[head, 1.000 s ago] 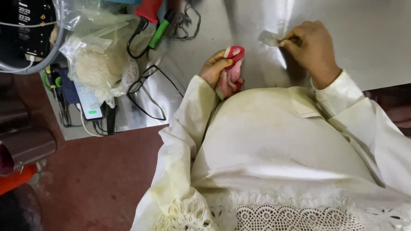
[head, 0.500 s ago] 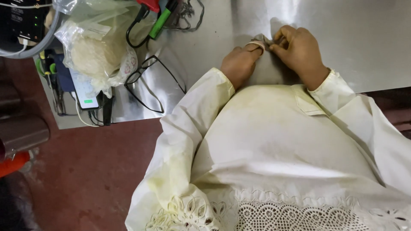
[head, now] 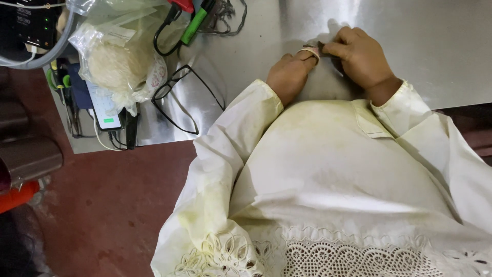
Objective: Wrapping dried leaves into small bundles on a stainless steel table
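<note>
Steel tabletop: both hands, left and right, pinch one small pale strip; black-framed spectacles lie left of them.

Cream lace-hemmed garment, silver steel table, black-framed glasses, green-handled tool, reddish-brown floor

Light: bright, from above; even on the cream garment.
Glare: white streaks on the steel tabletop; sheen on the clear plastic bag.
Shadows: soft and dark around both hands; floor at left dim.
Sharpness: centre fairly crisp; hands slightly soft; left edge murky.
</note>
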